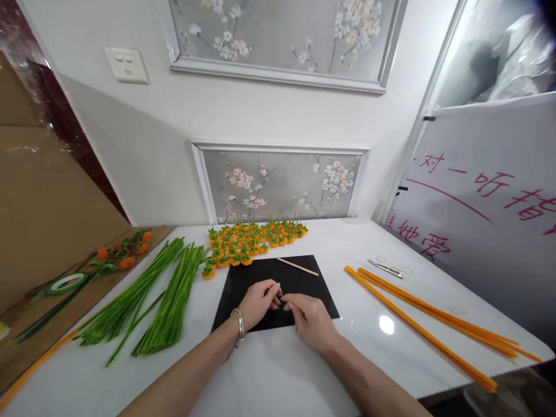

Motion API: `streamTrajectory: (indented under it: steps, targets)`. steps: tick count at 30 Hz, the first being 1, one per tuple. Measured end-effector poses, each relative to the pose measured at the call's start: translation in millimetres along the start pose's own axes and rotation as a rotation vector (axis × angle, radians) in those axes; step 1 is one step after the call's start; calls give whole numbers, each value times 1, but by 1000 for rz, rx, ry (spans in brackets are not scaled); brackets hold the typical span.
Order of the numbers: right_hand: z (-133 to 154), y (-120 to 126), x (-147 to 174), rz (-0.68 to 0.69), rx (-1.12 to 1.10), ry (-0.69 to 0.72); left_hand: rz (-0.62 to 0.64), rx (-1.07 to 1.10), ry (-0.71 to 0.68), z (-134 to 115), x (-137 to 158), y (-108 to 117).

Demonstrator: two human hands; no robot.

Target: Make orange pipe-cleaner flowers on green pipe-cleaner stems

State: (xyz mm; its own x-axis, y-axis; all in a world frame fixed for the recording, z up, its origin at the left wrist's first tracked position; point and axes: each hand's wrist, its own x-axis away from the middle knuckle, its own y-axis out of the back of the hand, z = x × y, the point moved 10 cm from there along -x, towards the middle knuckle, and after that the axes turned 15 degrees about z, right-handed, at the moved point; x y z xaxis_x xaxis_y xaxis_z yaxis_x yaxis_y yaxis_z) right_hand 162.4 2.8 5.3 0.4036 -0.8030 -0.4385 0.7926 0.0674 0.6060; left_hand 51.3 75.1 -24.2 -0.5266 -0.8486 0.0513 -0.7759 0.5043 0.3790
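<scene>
My left hand, with a silver bangle at the wrist, is closed over the black mat. Close beside it, my right hand has its fingers curled in a pinch. The fingertips of both hands nearly meet above the mat. Whatever is between them, if anything, is hidden or too small to make out. A thin wooden stick lies on the mat just beyond my hands. Behind the mat stand many small orange pompom pieces with green tops, set in rows.
Two bundles of green pipe cleaners lie to the left. Orange pipe cleaners and small scissors lie to the right. Green tape and a stem with orange pieces rest on cardboard at far left. A wall rises behind.
</scene>
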Motion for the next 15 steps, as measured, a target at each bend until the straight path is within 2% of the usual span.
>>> streamTrajectory:
  steps: [6,11,13,15]
  targets:
    - [0,-5,0,13,13,-8,74,-41,48,6,-13,-2]
    - [-12,0,-4,51,-199,-187,89,-81,39,2,-10,-3]
    - [-11,12,-15,103,-103,-182,99,-86,35,2,-9,-4]
    - [-18,36,-34,88,96,-187,103,-83,38,4,-8,-6]
